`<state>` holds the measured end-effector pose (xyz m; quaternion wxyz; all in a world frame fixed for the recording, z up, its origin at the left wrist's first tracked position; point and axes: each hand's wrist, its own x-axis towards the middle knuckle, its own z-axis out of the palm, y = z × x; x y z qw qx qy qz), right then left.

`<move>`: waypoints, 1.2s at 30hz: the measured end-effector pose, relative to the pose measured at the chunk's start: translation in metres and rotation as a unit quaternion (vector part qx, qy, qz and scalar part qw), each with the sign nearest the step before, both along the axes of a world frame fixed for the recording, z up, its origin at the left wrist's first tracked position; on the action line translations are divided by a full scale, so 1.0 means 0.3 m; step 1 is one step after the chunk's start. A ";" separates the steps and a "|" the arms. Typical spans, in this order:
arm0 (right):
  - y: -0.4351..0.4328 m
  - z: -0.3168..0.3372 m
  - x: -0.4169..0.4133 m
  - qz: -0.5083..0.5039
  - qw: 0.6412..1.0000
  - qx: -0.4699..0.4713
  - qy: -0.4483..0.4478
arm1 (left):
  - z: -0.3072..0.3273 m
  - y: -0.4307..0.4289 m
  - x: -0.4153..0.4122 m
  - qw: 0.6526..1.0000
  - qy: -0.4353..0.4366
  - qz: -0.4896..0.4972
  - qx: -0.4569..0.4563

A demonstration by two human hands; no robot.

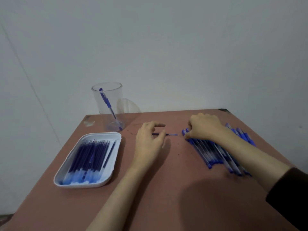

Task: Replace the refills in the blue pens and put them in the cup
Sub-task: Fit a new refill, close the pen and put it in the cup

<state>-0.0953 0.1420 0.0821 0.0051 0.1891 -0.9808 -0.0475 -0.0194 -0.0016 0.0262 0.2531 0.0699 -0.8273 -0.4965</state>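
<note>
The table [166, 189] under both our hands is reddish-brown. Left of our left hand [150, 140] we see a white tray [93, 185] of dark blue refills [90, 155] with pale blue ends. Beyond it, a clear cup [116, 97] shows one blue pen [106, 102]. The single refill [171, 134] in our left hand is dark blue, lighter at its tip. The pens [213, 154] under our right hand [204, 127] are blue with clear barrels.
</note>
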 end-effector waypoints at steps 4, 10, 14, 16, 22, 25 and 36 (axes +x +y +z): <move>-0.003 -0.024 0.020 -0.010 1.000 0.019 0.006 | -0.020 -0.017 0.002 1.000 0.017 0.002 -0.005; -0.013 -0.047 0.043 -0.016 1.000 0.000 0.021 | -0.024 -0.052 0.000 0.999 0.025 -0.012 0.027; -0.015 -0.017 0.045 -0.007 0.993 -0.113 0.039 | -0.026 -0.091 -0.011 0.998 0.026 -0.001 0.050; -0.031 -0.011 0.039 0.039 0.977 -0.212 0.012 | -0.017 -0.111 -0.013 0.996 0.031 0.001 0.079; -0.116 -0.092 0.064 0.138 0.940 -0.310 0.023 | 0.008 -0.124 -0.002 0.980 0.022 -0.028 0.194; -0.133 -0.131 0.072 0.129 0.937 -0.314 0.083 | 0.014 -0.127 -0.001 0.976 0.008 -0.037 0.213; -0.083 -0.112 0.092 0.165 0.934 -0.302 0.092 | 0.007 -0.136 -0.002 0.977 -0.014 -0.092 0.191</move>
